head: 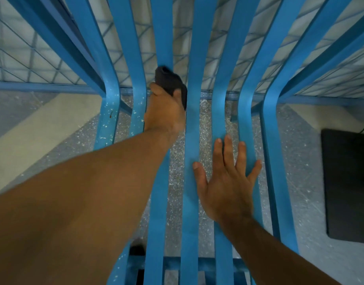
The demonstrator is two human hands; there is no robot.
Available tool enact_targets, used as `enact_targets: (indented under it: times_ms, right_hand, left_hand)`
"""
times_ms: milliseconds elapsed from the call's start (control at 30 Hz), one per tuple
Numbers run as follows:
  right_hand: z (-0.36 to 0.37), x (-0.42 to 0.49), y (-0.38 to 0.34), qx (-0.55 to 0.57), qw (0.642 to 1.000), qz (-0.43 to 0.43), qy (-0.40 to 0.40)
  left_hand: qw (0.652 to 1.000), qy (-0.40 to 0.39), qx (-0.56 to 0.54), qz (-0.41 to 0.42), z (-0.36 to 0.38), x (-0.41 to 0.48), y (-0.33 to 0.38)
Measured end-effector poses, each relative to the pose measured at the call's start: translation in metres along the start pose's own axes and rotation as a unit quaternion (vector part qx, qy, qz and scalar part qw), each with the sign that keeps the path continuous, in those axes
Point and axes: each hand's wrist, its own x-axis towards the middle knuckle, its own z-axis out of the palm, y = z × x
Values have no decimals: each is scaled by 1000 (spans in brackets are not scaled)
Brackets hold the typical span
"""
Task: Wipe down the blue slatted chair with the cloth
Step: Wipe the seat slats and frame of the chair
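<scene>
Left hand (165,112) grips a bunched dark grey cloth (170,80) at the seat-back bend of the blue bent-slat chair (194,124); right hand (226,182) lies flat, fingers spread, on the seat; speckled left slats apparently remain unwiped

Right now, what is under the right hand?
The open right hand lies flat on the chair's blue seat slats; speckled floor shows between them. Slat surface beneath the palm is hidden.

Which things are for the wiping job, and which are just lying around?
For the job: blue chair, dark cloth, left hand gripping it, right hand flat on the slats.
Just lying around: black flat thing on the floor, mesh fence behind.
</scene>
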Motion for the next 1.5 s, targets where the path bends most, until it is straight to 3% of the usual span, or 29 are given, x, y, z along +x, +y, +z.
enact_targets:
  times_ms: [133,267,467,600,767,900,1100,1367,1500]
  right_hand:
    - [0,-1,0,2,1000,-2,2]
    - [0,-1,-1,2,1000,1,9]
    - [-2,0,-2,-2,1000,3,-6]
    - [-3,1,-3,-7,1000,5,-10]
    - [-2,0,-2,-11,1000,5,-12]
    - [1,1,-2,-9,1000,6,-5]
    - [2,1,-1,-10,1000,5,2]
    - [-1,1,-3,-12,1000,8,-2]
    - [-2,1,-3,-13,1000,7,-13]
  left_hand:
    - [996,44,-66,34,3,15,9]
    - [990,77,-63,98,2,24,8]
    - [999,-14,34,-17,0,3,-1]
    - [994,-18,100,-37,-3,-28,-17]
    - [998,-21,39,-47,-2,-12,-8]
    - [1000,-2,-19,0,0,10,3]
    - [991,87,-38,96,-1,26,11]
    - [998,-37,35,-24,-4,-4,-3]
    - [998,-24,56,-28,-13,-54,-23]
